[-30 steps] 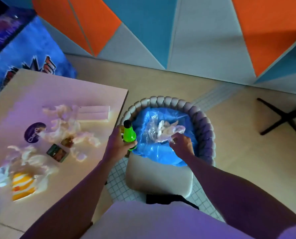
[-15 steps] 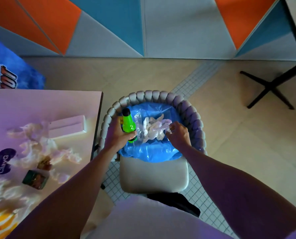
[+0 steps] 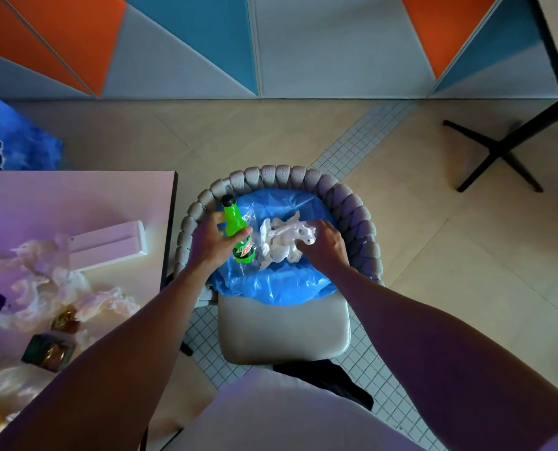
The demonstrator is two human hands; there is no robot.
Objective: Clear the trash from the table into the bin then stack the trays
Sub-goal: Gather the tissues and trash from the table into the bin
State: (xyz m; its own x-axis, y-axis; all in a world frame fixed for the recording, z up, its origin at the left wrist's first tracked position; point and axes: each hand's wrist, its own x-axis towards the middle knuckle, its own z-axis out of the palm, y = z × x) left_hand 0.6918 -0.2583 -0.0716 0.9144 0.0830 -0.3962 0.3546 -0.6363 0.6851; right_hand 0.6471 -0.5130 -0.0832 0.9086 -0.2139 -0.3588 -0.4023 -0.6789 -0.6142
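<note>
My left grip (image 3: 210, 245) clasps the green bottle (image 3: 235, 222) above the blue bin bag (image 3: 271, 284). My right grip (image 3: 324, 247) pinches crumpled tissues (image 3: 280, 242) over the same bag. Loose litter (image 3: 59, 288) lies toward the tabletop's (image 3: 75, 196) near edge.

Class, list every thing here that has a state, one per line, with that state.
green bottle: capped, held over the blue bag.
left-hand grip: curled round the green bottle.
right-hand grip: clutching crumpled tissue.
blue bag: open.
table: loose tissues lying on it, uncleared.
</note>
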